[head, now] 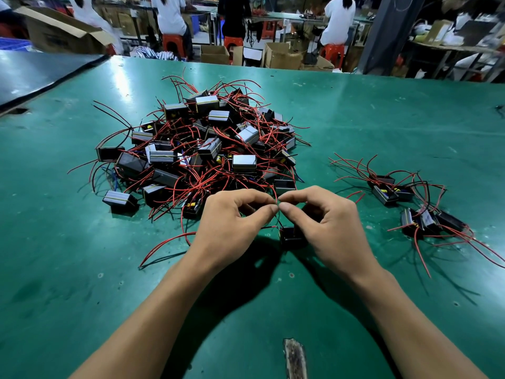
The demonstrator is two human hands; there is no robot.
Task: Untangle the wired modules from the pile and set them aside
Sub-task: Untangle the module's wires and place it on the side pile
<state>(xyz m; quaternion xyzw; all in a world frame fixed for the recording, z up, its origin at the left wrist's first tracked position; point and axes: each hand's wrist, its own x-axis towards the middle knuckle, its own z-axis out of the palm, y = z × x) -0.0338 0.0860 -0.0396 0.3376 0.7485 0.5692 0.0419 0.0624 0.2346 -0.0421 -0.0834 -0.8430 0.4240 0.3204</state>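
A big pile of black box modules with red and black wires (pixel 202 143) lies on the green table (pixel 355 110), left of centre. My left hand (pixel 232 222) and my right hand (pixel 325 222) meet just in front of the pile, each pinching a thin wire between thumb and forefinger. Under the fingertips sits one black module (pixel 291 236) on the table, its wires running up to my fingers. A small group of separated modules (pixel 410 203) with loose red wires lies to the right.
A torn patch (pixel 293 356) marks the table surface near the front edge. A dark board (pixel 35 72) lies over the far left corner. Beyond the table, people sit on red stools (pixel 232 42) among cardboard boxes (pixel 214 54).
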